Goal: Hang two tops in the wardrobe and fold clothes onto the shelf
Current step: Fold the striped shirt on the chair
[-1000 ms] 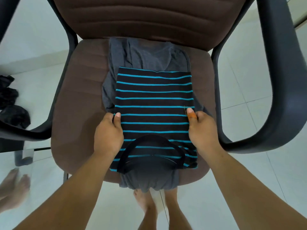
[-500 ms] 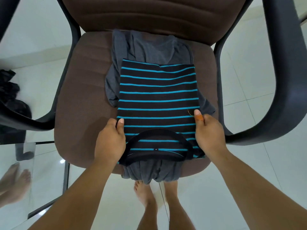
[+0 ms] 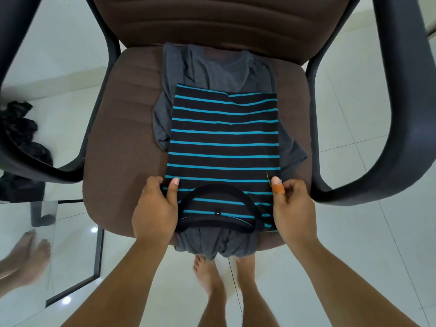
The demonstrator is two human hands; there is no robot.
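Striped top (image 3: 224, 142): folded, black with blue stripes, lying on a grey garment (image 3: 219, 69) on the chair seat (image 3: 122, 138).
Left hand (image 3: 154, 208): grip pinching the top's left edge near the collar.
Right hand (image 3: 292, 208): grip pinching the right edge.
Floor: dark clothes (image 3: 16, 123) at left.

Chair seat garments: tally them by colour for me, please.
Black with blue stripes: 1, the striped top, gripped by left hand and right hand
Grey: 1, the grey garment underneath
Total: 2
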